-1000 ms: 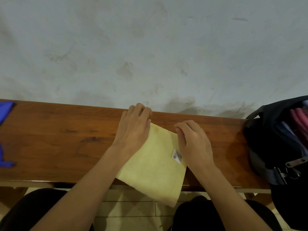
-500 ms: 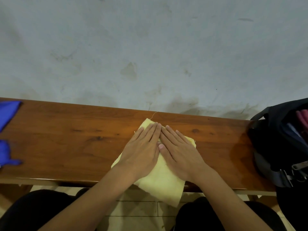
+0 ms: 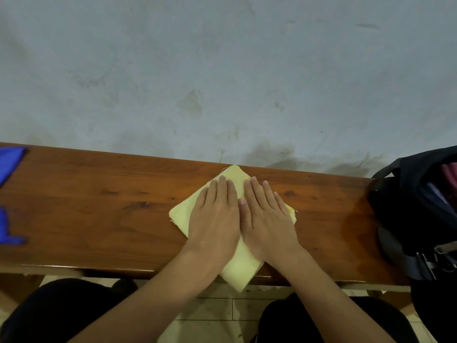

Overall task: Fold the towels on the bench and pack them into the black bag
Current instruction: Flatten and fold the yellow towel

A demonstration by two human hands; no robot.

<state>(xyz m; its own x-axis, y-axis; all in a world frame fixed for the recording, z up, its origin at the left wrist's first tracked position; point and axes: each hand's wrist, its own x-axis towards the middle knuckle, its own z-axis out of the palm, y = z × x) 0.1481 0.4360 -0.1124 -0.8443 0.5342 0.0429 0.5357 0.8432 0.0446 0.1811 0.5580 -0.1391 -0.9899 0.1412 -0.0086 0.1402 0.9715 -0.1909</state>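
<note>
Grey, stained wall [image 3: 222,70] fills the top of the view, and below it a long brown wooden surface [image 3: 99,214] runs right across. At the far right sits the black bag [image 3: 410,219], mouth gaping, with pink and blue cloth showing inside. Over on the left edge, blue towels [image 3: 10,159] lie on the wood, partly out of frame. Dead centre is the yellow towel [image 3: 239,266], folded into a small square and turned like a diamond, its near corner hanging over the front edge. Both hands are flat on top of it, side by side and touching: left hand [image 3: 215,219] with fingers straight, pressing down, right hand [image 3: 267,221] the same, fingers spread a little. Neither grip is closed on anything; both are released, palms down on the cloth. Dark-clad knees and pale floor tiles show below.
</note>
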